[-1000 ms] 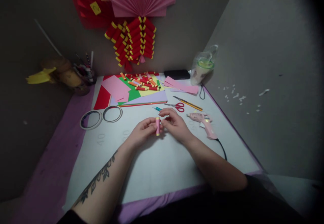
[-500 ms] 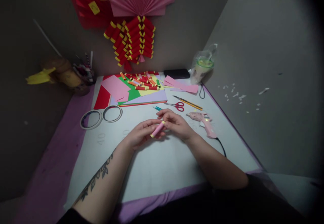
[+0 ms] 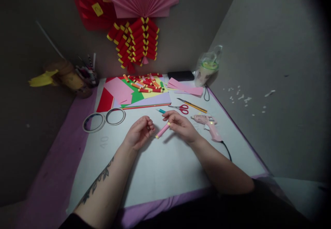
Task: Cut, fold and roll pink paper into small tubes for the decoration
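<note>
A small pink paper roll [image 3: 162,131] with yellow bands at its ends slants above the white table. My right hand [image 3: 182,127] pinches it by the upper end between thumb and fingers. Just to the left, apart from the roll, my left hand [image 3: 139,132] is turned palm inward with its fingers curled in and the thumb against them. I see nothing in it. Beyond my right fingers lies a teal pen [image 3: 160,111], partly hidden by that hand. Red-handled scissors [image 3: 183,109] and a yellow utility knife [image 3: 193,105] lie behind it.
A pink glue gun [image 3: 210,125] with a black cord lies at right. Two tape rolls [image 3: 93,122] lie at left. Coloured paper sheets [image 3: 119,89] and several red and orange paper rolls [image 3: 144,86] cover the back, beside a phone [image 3: 181,75] and a bagged cup [image 3: 208,68].
My left hand has let go of the pink paper roll and moved left, its fingers curling in. My right hand keeps hold of the roll in nearly the same place.
</note>
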The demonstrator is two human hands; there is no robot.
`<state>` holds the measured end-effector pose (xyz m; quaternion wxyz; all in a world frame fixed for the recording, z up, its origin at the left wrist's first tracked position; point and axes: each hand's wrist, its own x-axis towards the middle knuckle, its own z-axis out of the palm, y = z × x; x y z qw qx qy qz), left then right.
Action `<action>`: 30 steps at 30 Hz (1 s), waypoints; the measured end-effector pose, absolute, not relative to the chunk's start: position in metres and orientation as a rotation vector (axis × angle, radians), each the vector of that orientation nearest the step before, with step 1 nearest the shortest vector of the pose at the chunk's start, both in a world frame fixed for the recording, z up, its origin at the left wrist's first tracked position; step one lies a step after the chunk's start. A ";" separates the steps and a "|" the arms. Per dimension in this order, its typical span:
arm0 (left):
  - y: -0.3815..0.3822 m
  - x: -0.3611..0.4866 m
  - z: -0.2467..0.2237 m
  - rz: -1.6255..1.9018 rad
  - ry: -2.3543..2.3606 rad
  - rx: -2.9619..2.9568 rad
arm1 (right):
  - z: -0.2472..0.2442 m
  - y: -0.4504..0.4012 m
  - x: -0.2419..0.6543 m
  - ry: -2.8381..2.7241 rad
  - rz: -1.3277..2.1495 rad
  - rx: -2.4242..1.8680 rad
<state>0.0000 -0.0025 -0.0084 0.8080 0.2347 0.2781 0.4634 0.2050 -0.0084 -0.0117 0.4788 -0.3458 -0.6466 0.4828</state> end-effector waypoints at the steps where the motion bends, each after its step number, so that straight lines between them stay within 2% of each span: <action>1: -0.002 0.000 -0.008 0.994 0.596 0.497 | -0.012 -0.008 0.205 -1.575 1.174 -0.851; 15: -0.007 0.002 0.005 0.916 0.697 0.679 | -0.015 -0.008 0.206 -1.501 1.181 -0.842; 26: 0.000 -0.001 -0.005 1.146 0.948 0.810 | -0.017 -0.007 0.206 -1.471 1.061 -0.889; 30: -0.001 -0.001 -0.005 1.133 1.097 1.078 | -0.014 -0.009 0.206 -1.454 0.965 -0.885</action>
